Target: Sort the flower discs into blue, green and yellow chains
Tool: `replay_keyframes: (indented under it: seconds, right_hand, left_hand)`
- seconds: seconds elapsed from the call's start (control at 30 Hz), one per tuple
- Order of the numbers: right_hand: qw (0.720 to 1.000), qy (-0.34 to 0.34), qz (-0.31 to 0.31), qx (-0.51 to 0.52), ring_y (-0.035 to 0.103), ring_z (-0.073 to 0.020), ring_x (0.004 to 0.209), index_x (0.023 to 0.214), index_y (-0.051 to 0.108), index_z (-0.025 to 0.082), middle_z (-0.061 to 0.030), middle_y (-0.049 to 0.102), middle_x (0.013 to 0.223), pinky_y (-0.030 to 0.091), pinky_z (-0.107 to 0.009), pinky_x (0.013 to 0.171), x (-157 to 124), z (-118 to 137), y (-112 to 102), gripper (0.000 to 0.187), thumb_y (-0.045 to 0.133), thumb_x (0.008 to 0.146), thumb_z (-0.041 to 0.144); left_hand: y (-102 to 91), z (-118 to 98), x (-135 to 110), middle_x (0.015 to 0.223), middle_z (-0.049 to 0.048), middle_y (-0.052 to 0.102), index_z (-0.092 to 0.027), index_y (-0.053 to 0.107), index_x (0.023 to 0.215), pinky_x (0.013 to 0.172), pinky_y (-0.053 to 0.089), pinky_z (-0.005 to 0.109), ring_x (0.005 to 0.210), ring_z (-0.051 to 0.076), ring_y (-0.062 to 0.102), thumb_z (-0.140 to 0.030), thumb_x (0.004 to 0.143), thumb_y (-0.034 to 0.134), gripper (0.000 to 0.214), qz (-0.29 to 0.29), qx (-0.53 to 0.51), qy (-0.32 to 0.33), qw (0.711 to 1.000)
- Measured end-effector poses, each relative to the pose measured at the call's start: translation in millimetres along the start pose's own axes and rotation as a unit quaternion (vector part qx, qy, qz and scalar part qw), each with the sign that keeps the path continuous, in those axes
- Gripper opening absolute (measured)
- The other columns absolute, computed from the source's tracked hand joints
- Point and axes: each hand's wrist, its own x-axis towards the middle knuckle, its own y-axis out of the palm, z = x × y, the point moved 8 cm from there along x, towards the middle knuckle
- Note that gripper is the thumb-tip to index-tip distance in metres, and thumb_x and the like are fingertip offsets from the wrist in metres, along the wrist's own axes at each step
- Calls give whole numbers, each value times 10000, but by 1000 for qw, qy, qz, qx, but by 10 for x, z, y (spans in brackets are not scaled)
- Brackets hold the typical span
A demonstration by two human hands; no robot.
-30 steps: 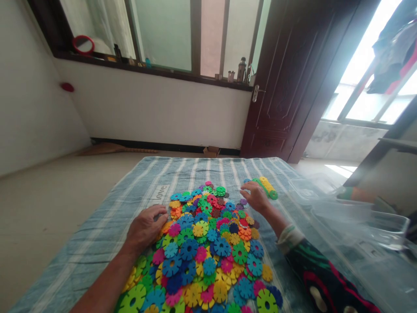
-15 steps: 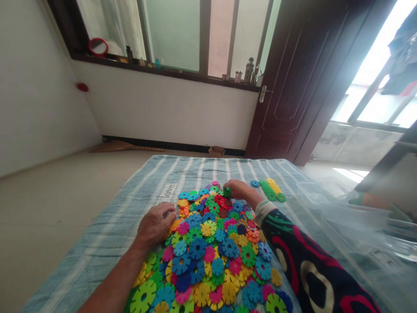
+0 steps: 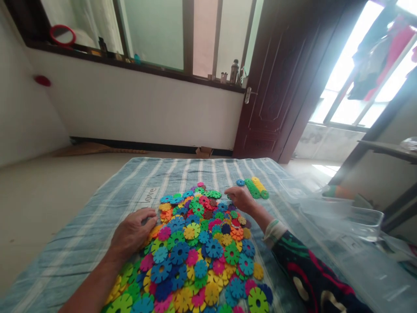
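Discs (image 3: 192,256) with notched rims fill the head view, heaped in many colours down the middle of a striped cloth (image 3: 81,256), from its near side well up toward its far edge. Toward the cloth's far right corner, apart from the heap, a green row (image 3: 252,188) and a yellow row (image 3: 259,184) of overlapping discs lie side by side, with a lone blue disc (image 3: 240,182) just to their left.

From where I stand, the left hand (image 3: 133,230) rests at the heap's left flank, fingers loosely bent and thumb apart, with nothing visible in its grasp. The right hand (image 3: 243,200) is at the heap's far right side, near the rows, its fingers curled inward; I cannot tell whether a piece is pinched beneath them. Clear plastic boxes (image 3: 365,217) sit along the cloth's right edge.

These discs look thin, light and fairly stiff, probably smooth enough to slide over one another and hardly fragile. I'd judge the best hold to be a pinch across the rim, thumb and forefinger on the flat faces between notches; pressing down on overlapping ones might just scatter them.
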Motion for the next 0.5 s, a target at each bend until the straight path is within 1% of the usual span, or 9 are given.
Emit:
replay_keyframes:
  seconds: [0.07, 0.13, 0.27, 0.4, 0.43, 0.5]
  right_hand:
    - [998, 27, -36, 38, 652, -175, 997, 1005, 718, 210, -38, 725, 1032, 459, -245, 876, -144, -158, -92, 291, 506, 825, 123]
    - [996, 66, -49, 40, 657, -183, 986, 1013, 717, 221, -34, 728, 1022, 464, -263, 880, -294, -338, -164, 296, 525, 807, 131]
    - [993, 119, -23, 1, 655, -203, 981, 1034, 708, 243, -31, 723, 1033, 462, -292, 874, -554, -616, -254, 297, 550, 793, 170]
    - [987, 156, -8, -47, 634, -231, 1014, 1046, 702, 233, -52, 713, 1052, 448, -317, 867, -691, -780, -360, 292, 568, 786, 227]
    - [985, 161, -3, -56, 631, -233, 1013, 1039, 705, 231, -56, 712, 1045, 446, -315, 860, -705, -804, -385, 290, 567, 784, 235]
    - [984, 166, 13, -68, 635, -226, 979, 999, 717, 230, -58, 717, 998, 445, -299, 827, -720, -846, -425, 271, 571, 770, 238]
  left_hand:
    - [0, 2, 11, 1108, 84, 692, -195, 701, 842, 970, 446, 325, 1058, 246, 621, -466, 695, 421, 417, -1, 3, 1, 1000]
    - [3, 1, 20, 1120, 88, 687, -190, 699, 851, 965, 450, 334, 1064, 250, 617, -476, 690, 415, 434, 1, 8, -1, 1000]
    - [-3, -11, 29, 1118, 88, 687, -190, 701, 847, 962, 453, 343, 1060, 253, 616, -488, 677, 403, 455, 10, 18, -7, 1000]
    - [-28, -20, 36, 1099, 76, 698, -198, 711, 823, 952, 465, 336, 1042, 251, 630, -495, 663, 404, 455, 3, 24, -4, 1000]
    - [-32, -25, 37, 1088, 70, 703, -202, 714, 814, 944, 472, 324, 1030, 245, 637, -496, 663, 405, 452, -1, 27, 2, 1000]
    - [-71, -37, 39, 1036, 46, 723, -221, 720, 779, 904, 495, 285, 981, 222, 661, -498, 666, 404, 436, -31, 42, 17, 998]
